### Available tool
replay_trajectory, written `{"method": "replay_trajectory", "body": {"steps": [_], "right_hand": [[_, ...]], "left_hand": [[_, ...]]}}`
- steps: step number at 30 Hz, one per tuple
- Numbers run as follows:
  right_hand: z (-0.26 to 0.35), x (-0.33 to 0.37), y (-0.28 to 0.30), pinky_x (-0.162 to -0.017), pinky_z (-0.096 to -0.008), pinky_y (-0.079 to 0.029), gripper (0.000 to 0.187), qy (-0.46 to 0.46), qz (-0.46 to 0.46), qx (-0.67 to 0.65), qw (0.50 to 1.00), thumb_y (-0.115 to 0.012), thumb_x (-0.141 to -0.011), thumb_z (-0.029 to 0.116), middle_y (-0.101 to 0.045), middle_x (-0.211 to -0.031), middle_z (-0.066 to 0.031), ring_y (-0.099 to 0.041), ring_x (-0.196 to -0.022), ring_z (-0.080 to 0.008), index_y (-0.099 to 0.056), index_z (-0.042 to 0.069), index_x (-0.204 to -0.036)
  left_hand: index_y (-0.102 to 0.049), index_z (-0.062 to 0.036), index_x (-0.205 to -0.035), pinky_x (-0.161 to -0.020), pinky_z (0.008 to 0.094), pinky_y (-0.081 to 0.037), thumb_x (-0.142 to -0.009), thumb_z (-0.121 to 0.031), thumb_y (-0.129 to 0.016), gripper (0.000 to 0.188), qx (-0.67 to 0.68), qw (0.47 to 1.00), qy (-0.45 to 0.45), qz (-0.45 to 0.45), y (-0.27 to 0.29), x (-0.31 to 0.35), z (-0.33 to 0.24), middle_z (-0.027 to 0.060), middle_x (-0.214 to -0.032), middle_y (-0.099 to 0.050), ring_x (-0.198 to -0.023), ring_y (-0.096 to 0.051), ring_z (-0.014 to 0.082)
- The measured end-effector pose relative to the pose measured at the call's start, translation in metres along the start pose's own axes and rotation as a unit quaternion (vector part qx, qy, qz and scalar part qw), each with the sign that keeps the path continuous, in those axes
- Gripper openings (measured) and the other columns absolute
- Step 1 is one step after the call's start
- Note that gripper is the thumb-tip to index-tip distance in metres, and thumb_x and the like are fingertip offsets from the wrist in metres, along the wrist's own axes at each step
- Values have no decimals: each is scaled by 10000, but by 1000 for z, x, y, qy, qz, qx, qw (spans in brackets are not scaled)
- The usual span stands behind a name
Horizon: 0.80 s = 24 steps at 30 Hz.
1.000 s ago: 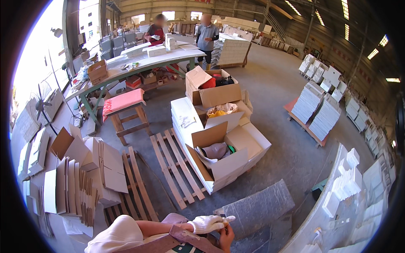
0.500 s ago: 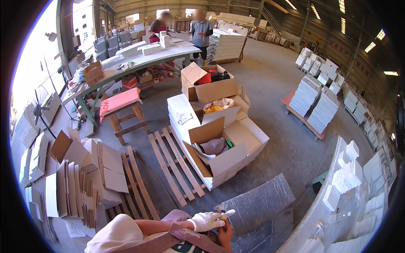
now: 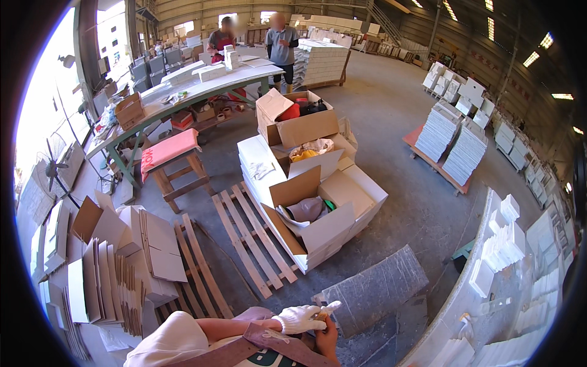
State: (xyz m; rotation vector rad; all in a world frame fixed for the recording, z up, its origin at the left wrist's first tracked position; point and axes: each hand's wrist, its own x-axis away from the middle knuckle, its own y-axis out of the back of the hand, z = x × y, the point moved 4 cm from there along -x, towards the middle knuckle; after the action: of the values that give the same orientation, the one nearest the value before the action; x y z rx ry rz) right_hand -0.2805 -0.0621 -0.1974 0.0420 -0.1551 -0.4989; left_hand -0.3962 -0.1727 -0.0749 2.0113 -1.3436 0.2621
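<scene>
Low in the middle of the head view, my two hands meet in front of my body. My left hand (image 3: 298, 319) wears a white knit glove, its fingers bent against the fingers of my right hand (image 3: 327, 339). That right hand is bare and closed, thumb side up. A small white piece (image 3: 331, 307) sticks out where the hands meet; I cannot tell whether it is a glove finger or a wrapping. A small yellowish spot shows beside it, too small to name. Beyond the hands lies a dark, scuffed slab-like surface (image 3: 373, 287).
Ahead stand open cardboard boxes (image 3: 354, 229) beside wooden pallets (image 3: 251, 238). Folded cartons (image 3: 110, 281) stand at the left. A bench with a pink cover (image 3: 171, 150) is farther off. White blocks (image 3: 504, 244) sit on a table at the right. Two people (image 3: 281, 46) stand by a long worktable (image 3: 202, 88).
The whole view has shifted slightly. My hands stay together in nearly the same pose. The far person at the worktable has straightened up a little.
</scene>
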Motion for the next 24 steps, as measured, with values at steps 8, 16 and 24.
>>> {"method": "replay_trajectory", "body": {"steps": [8,16,24], "right_hand": [[-4,3,-3,-839,-313,-533,544,-16,8,-12,1000,-660,-832,-4,-627,-1182,-126,-637,-1017,-200,-510,-2,-1355],[-24,4,-3,-741,-282,-553,532,-35,-6,-4,999,-647,-856,6,-641,-1096,-105,-656,-894,-177,-504,12,-1369],[-19,8,-4,-677,-267,-532,521,-35,2,9,999,-607,-848,-17,-645,-991,-86,-641,-781,-146,-516,21,-1360]], "left_hand": [[-537,-35,-1310,-928,377,-460,-866,-603,-579,722,-15,1000,-20,-4,-1,-1,7,190,-1205,-617,-1096,-602,334],[-561,-23,-1284,-915,372,-475,-899,-492,-587,608,12,1000,-19,-18,-2,-1,14,182,-1183,-636,-1058,-619,325],[-583,-32,-1272,-894,369,-495,-924,-402,-585,508,32,998,-26,-36,0,8,8,170,-1157,-654,-1023,-636,309]]}}
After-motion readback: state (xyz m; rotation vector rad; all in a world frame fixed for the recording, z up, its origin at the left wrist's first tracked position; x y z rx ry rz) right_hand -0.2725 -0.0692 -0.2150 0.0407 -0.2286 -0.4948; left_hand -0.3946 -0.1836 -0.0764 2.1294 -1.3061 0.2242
